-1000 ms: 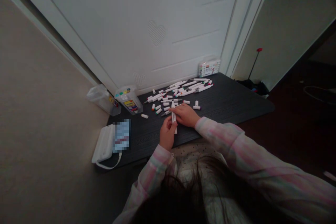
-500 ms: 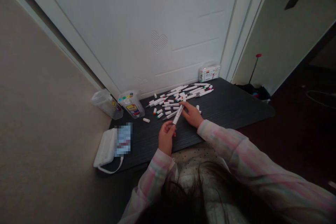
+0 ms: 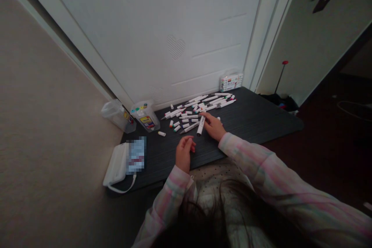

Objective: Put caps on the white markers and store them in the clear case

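Note:
My right hand (image 3: 214, 126) rests on the dark table (image 3: 255, 118) with its fingers closed on a white marker (image 3: 200, 125); the marker's dark end points toward me. A short way nearer, my left hand (image 3: 184, 152) lies on the table with its fingers curled in, and whatever is inside them is hidden. It is apart from the marker. Just beyond both hands lies a scatter of several white markers and loose caps (image 3: 192, 110).
Two clear plastic tubs (image 3: 117, 114) (image 3: 144, 115) stand at the table's back left. A marker case (image 3: 231, 82) leans against the white door at the back right. A white device with a cable (image 3: 116, 164) and a blurred flat item (image 3: 136, 155) lie front left.
My left hand let go of the marker's near end and drew back, curled. My right hand swung the marker to the right and lowered it toward the table.

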The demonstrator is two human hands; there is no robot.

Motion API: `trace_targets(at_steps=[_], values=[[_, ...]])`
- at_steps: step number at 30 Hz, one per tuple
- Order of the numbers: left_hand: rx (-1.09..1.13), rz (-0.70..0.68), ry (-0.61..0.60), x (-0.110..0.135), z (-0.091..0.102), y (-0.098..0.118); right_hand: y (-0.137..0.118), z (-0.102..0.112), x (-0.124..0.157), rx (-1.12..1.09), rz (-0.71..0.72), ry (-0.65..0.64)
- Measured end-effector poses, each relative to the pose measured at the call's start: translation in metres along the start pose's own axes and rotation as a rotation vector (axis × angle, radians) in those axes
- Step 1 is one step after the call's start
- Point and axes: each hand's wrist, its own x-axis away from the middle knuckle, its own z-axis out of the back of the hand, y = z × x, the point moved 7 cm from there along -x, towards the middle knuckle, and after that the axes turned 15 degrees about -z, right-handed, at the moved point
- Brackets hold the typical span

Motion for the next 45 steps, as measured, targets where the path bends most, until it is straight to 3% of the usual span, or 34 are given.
trace_targets(at_steps=[9, 13, 19, 27, 35, 40, 45], values=[[0.040, 0.041, -0.074, 0.001, -0.009, 0.002, -0.030, -0.023, 0.020, 0.176, 0.238, -0.226], [0.103, 0.029, 0.015, 0.000, -0.002, -0.001, -0.024, -0.014, 0.012, 0.280, 0.119, -0.137], [0.266, 0.038, 0.147, 0.001, 0.005, -0.002, 0.009, 0.012, 0.001, 0.431, -0.138, 0.043], [0.545, 0.233, 0.084, -0.023, 0.006, 0.008, 0.041, 0.021, -0.002, 0.564, -0.125, -0.083], [0.602, 0.333, -0.041, -0.058, -0.027, 0.000, 0.050, 0.014, -0.036, 0.531, 0.071, -0.169], [0.591, 0.422, -0.118, -0.056, -0.046, -0.017, 0.049, 0.010, -0.054, 0.507, 0.163, -0.158], [0.596, 0.496, -0.176, -0.057, -0.058, -0.028, 0.043, 0.012, -0.077, 0.512, 0.154, -0.120]])
